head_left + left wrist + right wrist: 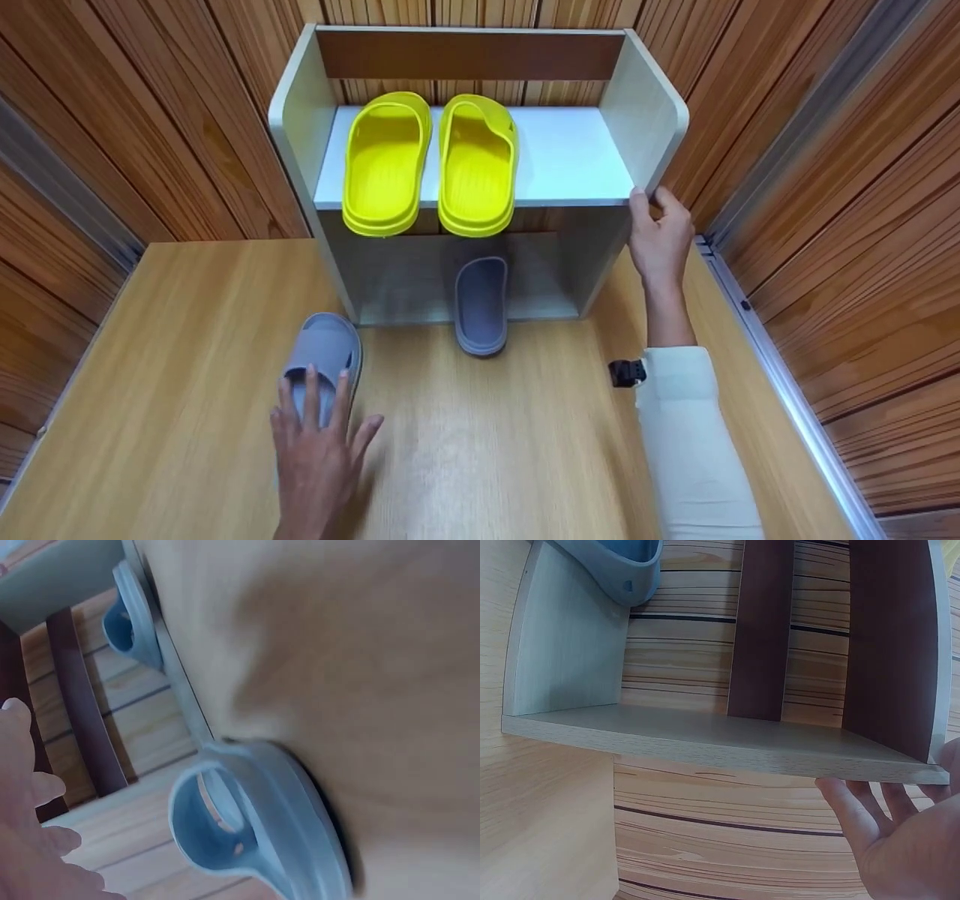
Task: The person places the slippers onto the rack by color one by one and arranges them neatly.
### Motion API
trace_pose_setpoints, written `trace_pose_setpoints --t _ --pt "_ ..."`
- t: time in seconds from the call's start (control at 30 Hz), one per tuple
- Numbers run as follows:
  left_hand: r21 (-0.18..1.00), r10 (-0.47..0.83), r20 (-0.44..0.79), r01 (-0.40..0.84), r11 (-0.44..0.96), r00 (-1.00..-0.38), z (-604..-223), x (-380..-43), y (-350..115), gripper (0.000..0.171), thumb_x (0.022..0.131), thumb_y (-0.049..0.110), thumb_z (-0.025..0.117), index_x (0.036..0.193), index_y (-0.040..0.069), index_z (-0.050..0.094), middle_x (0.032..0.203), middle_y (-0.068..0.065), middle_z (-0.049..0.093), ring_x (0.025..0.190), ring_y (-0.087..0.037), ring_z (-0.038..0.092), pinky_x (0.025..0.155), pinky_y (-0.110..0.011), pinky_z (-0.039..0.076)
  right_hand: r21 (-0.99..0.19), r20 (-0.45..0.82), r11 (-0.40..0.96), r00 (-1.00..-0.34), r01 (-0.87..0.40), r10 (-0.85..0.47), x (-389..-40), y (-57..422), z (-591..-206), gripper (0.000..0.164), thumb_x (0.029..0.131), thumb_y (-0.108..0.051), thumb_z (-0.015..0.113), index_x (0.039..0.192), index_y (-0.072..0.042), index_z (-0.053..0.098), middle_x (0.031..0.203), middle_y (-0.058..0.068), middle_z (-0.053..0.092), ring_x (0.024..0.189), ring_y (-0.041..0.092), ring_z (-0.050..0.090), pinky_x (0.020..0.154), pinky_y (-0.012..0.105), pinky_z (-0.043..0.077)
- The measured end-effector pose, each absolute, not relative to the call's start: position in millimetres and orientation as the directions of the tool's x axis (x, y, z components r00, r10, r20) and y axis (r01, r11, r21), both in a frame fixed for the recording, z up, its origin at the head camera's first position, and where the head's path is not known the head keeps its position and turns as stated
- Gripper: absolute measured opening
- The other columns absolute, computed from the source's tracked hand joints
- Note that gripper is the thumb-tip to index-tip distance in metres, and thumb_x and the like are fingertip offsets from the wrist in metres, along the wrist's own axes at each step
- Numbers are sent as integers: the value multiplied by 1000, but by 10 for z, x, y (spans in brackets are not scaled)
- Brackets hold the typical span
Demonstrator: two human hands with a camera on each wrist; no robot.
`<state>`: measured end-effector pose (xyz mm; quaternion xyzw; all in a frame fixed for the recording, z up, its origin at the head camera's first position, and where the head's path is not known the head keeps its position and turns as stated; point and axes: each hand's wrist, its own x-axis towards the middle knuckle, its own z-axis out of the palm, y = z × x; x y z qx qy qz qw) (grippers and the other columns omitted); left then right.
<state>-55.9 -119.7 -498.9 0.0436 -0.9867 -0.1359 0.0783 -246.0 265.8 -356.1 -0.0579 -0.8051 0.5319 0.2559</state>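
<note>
With fingers spread and straight, my left hand is over the heel end of a grey slipper on the floor, in front of the rack's left side. The left wrist view shows a gap between that hand and the slipper. My right hand grips the right side panel of a small white shoe rack at upper-shelf height, thumb at the front edge and fingers along the outer face. The other grey slipper sits on the lower shelf, its heel jutting past the front edge.
Two yellow clogs stand side by side on the upper shelf, heels over its front edge. Wood-plank walls enclose the wooden floor at the back and sides. A metal track runs along the right.
</note>
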Motion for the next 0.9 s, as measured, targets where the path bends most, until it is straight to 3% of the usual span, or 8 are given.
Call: trace_pose_setpoints --t 0.23,0.4,0.57,0.9 --pt "245 -193 112 -161 956 -975 -5063 -439 -1384 86 90 59 67 157 12 39 162 -30 18 145 -59 10 112 -73 11 -877 353 453 -857 -162 375 -2470 2639 -3536 40 105 -32 51 119 1 69 129 13 66 106 21 60 82 33 52" --pt "250 -292 40 -273 929 -956 -5146 -385 -1500 96 86 66 67 157 9 36 161 -32 17 145 -59 10 110 -75 11 -903 312 400 -877 -155 366 -2446 2653 -3510 42 105 -34 51 128 -2 66 138 12 61 118 23 58 96 42 53" --pt "281 -380 -64 -382 880 -923 -5241 -334 -1564 108 82 71 67 158 4 31 160 -36 11 144 -61 8 110 -76 10 -912 293 383 -882 -143 369 -2437 2647 -3500 43 106 -35 50 130 -4 65 138 12 60 115 25 59 92 40 54" --pt "397 -486 -196 -522 755 -852 -5365 -310 -1651 131 71 72 77 160 0 14 157 -40 10 141 -61 15 101 -77 30 -914 281 386 -885 -129 371 -2446 2637 -3524 43 106 -35 50 131 -4 65 139 12 60 120 25 58 97 41 52"
